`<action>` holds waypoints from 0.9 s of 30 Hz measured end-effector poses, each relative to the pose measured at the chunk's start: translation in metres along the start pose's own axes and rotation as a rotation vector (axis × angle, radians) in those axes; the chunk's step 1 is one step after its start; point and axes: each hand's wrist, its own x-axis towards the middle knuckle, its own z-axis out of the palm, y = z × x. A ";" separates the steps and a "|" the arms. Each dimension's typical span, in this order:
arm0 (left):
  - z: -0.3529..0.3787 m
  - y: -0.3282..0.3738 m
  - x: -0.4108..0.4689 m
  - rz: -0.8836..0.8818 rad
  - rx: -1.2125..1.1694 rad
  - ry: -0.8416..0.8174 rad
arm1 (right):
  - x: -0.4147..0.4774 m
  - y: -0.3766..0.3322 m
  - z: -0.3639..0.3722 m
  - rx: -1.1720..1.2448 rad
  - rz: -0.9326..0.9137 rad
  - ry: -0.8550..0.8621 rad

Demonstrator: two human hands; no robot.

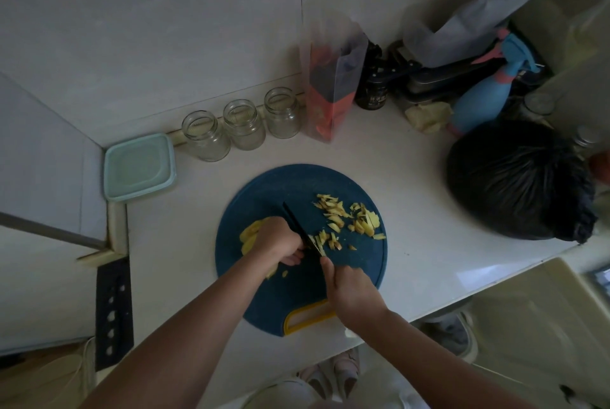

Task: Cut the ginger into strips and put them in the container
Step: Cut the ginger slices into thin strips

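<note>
The ginger (251,234) is pinned beneath the curled left hand (276,243), just left of the knife (301,233) clenched in the right hand (353,290), blade pointing away.

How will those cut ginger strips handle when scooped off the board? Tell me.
The ginger strips look thin and small, so probably light and fairly stiff. They lie scattered loose on the cutting board, so some would likely spill from a scoop.

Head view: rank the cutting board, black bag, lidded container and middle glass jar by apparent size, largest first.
1. cutting board
2. black bag, not far behind; it sits near the wide-angle edge, so this gap is unsure
3. lidded container
4. middle glass jar, clearly the smallest
</note>
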 end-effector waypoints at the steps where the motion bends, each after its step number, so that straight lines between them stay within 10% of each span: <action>1: 0.000 0.001 0.000 -0.009 -0.011 0.007 | 0.001 -0.004 0.003 -0.024 0.006 0.006; 16: 0.009 0.014 -0.007 0.142 -0.207 -0.032 | 0.016 0.022 -0.046 0.377 0.083 0.036; 27: -0.057 -0.030 -0.021 0.476 0.208 0.366 | 0.001 0.016 -0.011 0.334 0.043 -0.115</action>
